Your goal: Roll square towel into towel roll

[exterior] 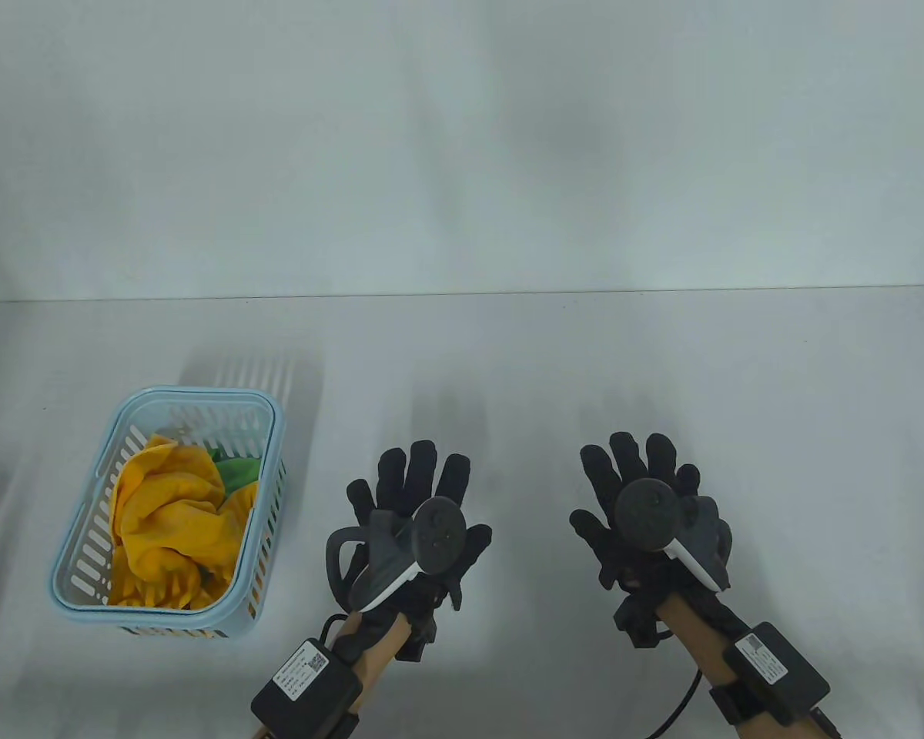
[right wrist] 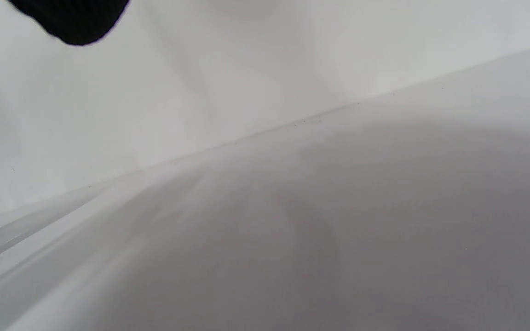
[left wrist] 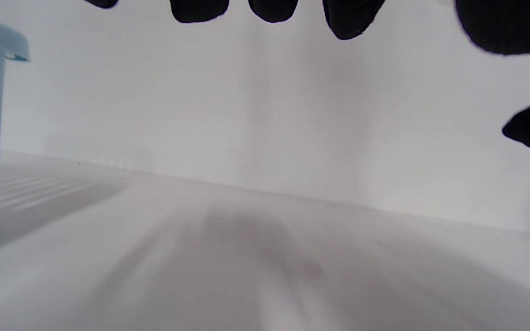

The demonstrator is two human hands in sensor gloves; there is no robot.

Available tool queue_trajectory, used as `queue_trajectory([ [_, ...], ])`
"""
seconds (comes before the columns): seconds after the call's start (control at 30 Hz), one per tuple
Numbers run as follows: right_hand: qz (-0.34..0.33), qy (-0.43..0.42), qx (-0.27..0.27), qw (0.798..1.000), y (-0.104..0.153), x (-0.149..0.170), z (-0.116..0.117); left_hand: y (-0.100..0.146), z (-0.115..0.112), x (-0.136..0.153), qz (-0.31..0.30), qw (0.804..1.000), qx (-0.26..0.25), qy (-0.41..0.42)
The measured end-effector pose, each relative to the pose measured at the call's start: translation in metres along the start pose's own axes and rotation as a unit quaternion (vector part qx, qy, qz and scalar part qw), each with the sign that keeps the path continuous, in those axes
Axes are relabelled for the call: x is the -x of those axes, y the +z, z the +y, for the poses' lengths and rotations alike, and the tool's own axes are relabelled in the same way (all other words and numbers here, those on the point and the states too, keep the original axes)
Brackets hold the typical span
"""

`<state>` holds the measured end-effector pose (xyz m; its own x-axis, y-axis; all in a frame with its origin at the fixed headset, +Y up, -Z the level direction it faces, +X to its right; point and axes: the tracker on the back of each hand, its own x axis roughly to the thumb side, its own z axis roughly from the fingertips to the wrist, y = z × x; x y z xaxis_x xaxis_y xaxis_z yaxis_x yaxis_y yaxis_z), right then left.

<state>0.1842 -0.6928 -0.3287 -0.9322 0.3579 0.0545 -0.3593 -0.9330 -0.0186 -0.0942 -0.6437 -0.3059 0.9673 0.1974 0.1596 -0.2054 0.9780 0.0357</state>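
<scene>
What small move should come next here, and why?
Probably the left hand reaches left into the basket for the yellow towel: both hands are open and empty, the right hand is farther away, and the towel lies crumpled inside.

Matt white table [exterior: 508,369], smooth, with only soft shadows on it and no glare, and the wall [exterior: 462,138] behind has the same flat, dull finish. The basket [exterior: 266,493] is pale blue plastic, slotted walls, a faint sheen along its rim. Inside, the yellow towel [exterior: 173,516] is soft cloth, crumpled, slightly fuzzy and matt, with a bit of green cloth [exterior: 239,468] beside it. The left hand [exterior: 408,523] and right hand [exterior: 647,516] wear black knitted fabric gloves, the weave coarse and unshiny in the wrist views. The trackers [exterior: 431,539] look like hard grey plastic, smooth, with a lighter glossy edge.
</scene>
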Motion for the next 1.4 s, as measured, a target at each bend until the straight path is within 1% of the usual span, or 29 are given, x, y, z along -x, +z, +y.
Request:
queue_trajectory([
  [0.1, 0.001, -0.002, 0.000, 1.000, 0.000, 0.001, -0.001, -0.006, 0.022, 0.007, 0.014, 1.000, -0.009, 0.000],
  [0.17, 0.004, -0.013, 0.001, 1.000, 0.001, 0.003, -0.003, -0.012, 0.044, 0.018, 0.030, 0.999, -0.013, 0.001],
  [0.23, 0.006, -0.020, 0.001, 1.000, 0.001, 0.003, -0.005, -0.017, 0.061, 0.030, 0.049, 0.999, -0.013, 0.003],
  [0.33, 0.004, -0.028, 0.005, 1.000, 0.002, 0.004, -0.008, -0.024, 0.089, 0.059, 0.090, 0.996, -0.012, -0.008],
  [0.4, 0.004, -0.028, 0.006, 1.000, 0.002, 0.004, -0.009, -0.027, 0.102, 0.079, 0.117, 0.993, -0.001, -0.027],
  [0.5, 0.004, -0.029, 0.005, 1.000, 0.002, 0.005, -0.009, -0.030, 0.115, 0.115, 0.167, 0.983, 0.026, -0.067],
  [0.57, 0.005, -0.032, 0.006, 0.999, 0.002, 0.005, -0.010, -0.030, 0.118, 0.138, 0.201, 0.974, 0.055, -0.092],
  [0.63, 0.004, -0.037, 0.007, 0.999, 0.003, 0.005, -0.011, -0.029, 0.117, 0.161, 0.234, 0.960, 0.093, -0.119],
  [0.73, 0.003, -0.042, 0.009, 0.999, 0.003, 0.005, -0.012, -0.025, 0.110, 0.185, 0.269, 0.942, 0.138, -0.142],
  [0.8, 0.001, -0.039, 0.011, 0.999, 0.003, 0.005, -0.012, -0.023, 0.100, 0.202, 0.292, 0.929, 0.171, -0.150],
  [0.83, 0.002, -0.037, 0.010, 0.999, 0.004, 0.005, -0.012, -0.021, 0.093, 0.214, 0.309, 0.917, 0.199, -0.151],
  [0.97, 0.007, -0.037, 0.007, 0.999, 0.004, 0.006, -0.012, -0.019, 0.071, 0.234, 0.339, 0.893, 0.253, -0.154],
  [1.03, 0.009, -0.042, 0.007, 0.999, 0.004, 0.007, -0.012, -0.020, 0.061, 0.240, 0.341, 0.886, 0.276, -0.151],
  [1.07, 0.010, -0.043, 0.006, 0.999, 0.004, 0.007, -0.013, -0.022, 0.059, 0.239, 0.340, 0.884, 0.280, -0.157],
  [1.13, 0.011, -0.046, 0.005, 0.999, 0.004, 0.007, -0.013, -0.027, 0.056, 0.236, 0.330, 0.879, 0.279, -0.201],
  [1.17, 0.012, -0.047, 0.004, 0.999, 0.003, 0.008, -0.012, -0.029, 0.053, 0.234, 0.321, 0.876, 0.288, -0.217],
  [1.3, 0.015, -0.041, 0.000, 0.999, 0.003, 0.008, -0.012, -0.038, 0.040, 0.233, 0.315, 0.875, 0.306, -0.204],
  [1.4, 0.019, -0.043, -0.002, 0.999, 0.003, 0.010, -0.012, -0.042, 0.029, 0.238, 0.320, 0.868, 0.316, -0.213],
])
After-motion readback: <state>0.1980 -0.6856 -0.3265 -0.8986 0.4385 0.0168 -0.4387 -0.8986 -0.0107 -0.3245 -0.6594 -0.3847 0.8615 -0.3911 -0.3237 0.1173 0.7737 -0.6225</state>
